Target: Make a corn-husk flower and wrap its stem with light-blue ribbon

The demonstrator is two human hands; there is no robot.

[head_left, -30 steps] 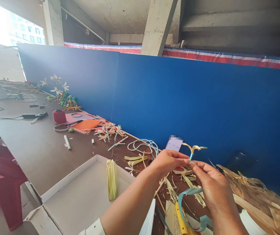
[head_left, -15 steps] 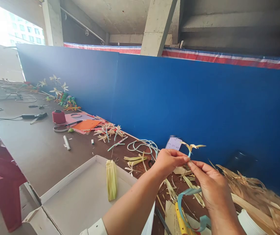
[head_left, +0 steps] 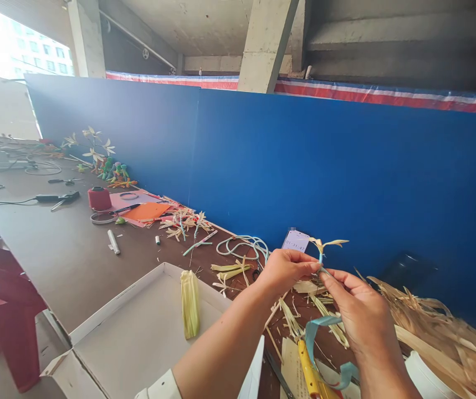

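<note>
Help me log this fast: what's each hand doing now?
Left hand: closed, pinching the small husk flower by its blue-wrapped stem.
Right hand: closed, pinching blue-green tape, its loose length hanging below.

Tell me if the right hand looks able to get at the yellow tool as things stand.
Likely yes: the yellow tool lies close by the right hand, with just the dangling blue ribbon partly across it. That hand looks busy, though, pinching beneath the pale flower.
</note>
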